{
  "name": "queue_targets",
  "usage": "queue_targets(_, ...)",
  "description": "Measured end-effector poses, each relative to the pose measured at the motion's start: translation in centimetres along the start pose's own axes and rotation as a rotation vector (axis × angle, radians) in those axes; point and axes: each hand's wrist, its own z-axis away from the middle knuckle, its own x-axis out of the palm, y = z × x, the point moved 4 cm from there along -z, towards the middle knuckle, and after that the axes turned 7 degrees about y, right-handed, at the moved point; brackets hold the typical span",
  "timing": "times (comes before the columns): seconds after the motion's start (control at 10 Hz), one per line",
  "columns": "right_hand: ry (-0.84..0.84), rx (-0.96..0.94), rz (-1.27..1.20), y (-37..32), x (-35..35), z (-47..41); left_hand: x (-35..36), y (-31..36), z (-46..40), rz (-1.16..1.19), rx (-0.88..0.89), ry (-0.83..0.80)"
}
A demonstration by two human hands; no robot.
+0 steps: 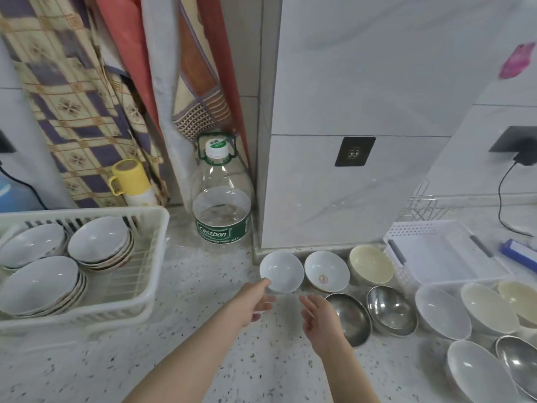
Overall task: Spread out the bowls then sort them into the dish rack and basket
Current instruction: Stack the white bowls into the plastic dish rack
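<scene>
The left hand reaches forward over the speckled surface, its thumb touching the near rim of a white bowl; whether the fingers beneath actually pinch that bowl cannot be told. The right hand hovers just beside it, fingers loosely extended and holding nothing. The white bowl stands at the foot of the tiled wall column, first in a row with a white bowl bearing a red mark and a cream bowl. In front of these lie two steel bowls, then — further right — a white bowl, two cream bowls, another white bowl and a steel bowl at the frame edge. The white basket stands behind them on the right. The white dish rack sits at the left and holds three stacks of shallow white dishes. A water bottle and a yellow-capped flask stand at the back, near hanging cloths.
</scene>
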Motion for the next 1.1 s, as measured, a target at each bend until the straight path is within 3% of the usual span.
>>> queue_targets(0.2, -0.011, 0.052, -0.032, -0.6, 0.6, -2.5, 1.7, -0.2, -2.8, 0.089, -0.064, -0.085)
queue_targets(0.5, 0.034, 0.082, -0.073, -1.1, 2.1, -4.0, 0.1, -1.0, -4.5, 0.190, 0.023, -0.007)
queue_targets(1.0, 0.288, 0.228, -0.556, -1.4, 4.9, -4.9, -5.2, -2.8, -1.1, 0.221, 0.115, 0.010)
queue_targets(1.1, 0.148, 0.044, -0.118, -1.6, 5.0, -3.5, -5.9, -3.5, -0.5, 0.258, 0.119, 0.017)
